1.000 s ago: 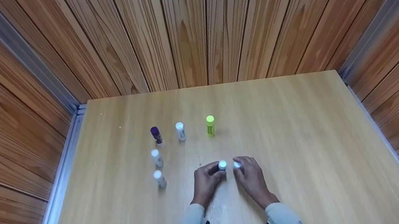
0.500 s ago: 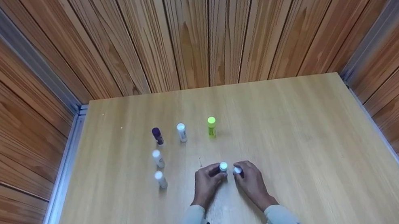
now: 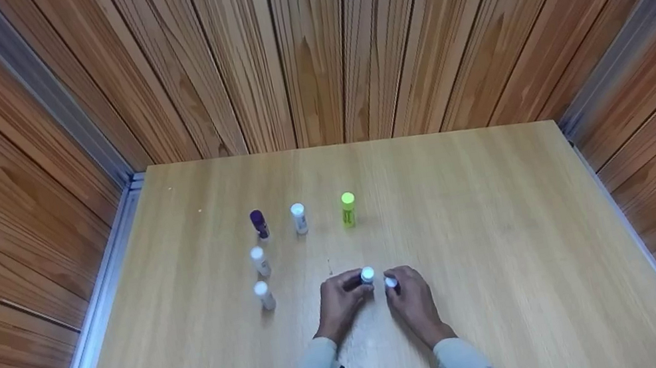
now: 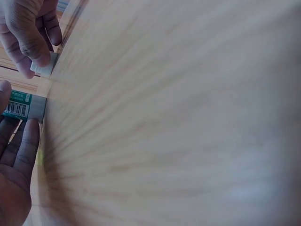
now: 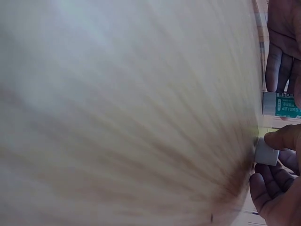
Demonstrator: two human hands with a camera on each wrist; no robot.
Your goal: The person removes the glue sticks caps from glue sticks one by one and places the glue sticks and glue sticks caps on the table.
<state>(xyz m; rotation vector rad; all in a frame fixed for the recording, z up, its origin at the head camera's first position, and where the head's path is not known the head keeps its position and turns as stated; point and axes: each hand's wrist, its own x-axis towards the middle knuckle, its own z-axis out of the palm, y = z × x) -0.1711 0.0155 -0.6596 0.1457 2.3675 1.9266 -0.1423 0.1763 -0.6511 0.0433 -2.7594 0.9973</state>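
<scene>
My left hand (image 3: 339,307) pinches an upright glue stick (image 3: 368,275) between thumb and fingers near the middle of the table. In the left wrist view, the glue stick shows a green label with a barcode above a pale grey base, the base right at the tabletop. Just to its right, my right hand (image 3: 415,301) pinches a short white cap (image 3: 391,283) between thumb and fingers. The right wrist view shows this cap (image 5: 266,151) low by the table surface, with a small gap between it and the glue stick (image 5: 282,104).
Further back stand a purple-capped glue stick (image 3: 259,224), a white-capped one (image 3: 299,219) and a lime green one (image 3: 349,210). Two white glue sticks, one nearer (image 3: 264,296) and one farther (image 3: 259,261), stand left of my hands. Wood-panelled walls (image 3: 310,45) enclose the table (image 3: 514,245).
My right hand, with the white cap, has shifted slightly down toward me. The left hand keeps its grip on the glue stick almost unmoved; the whole view has shifted very slightly.
</scene>
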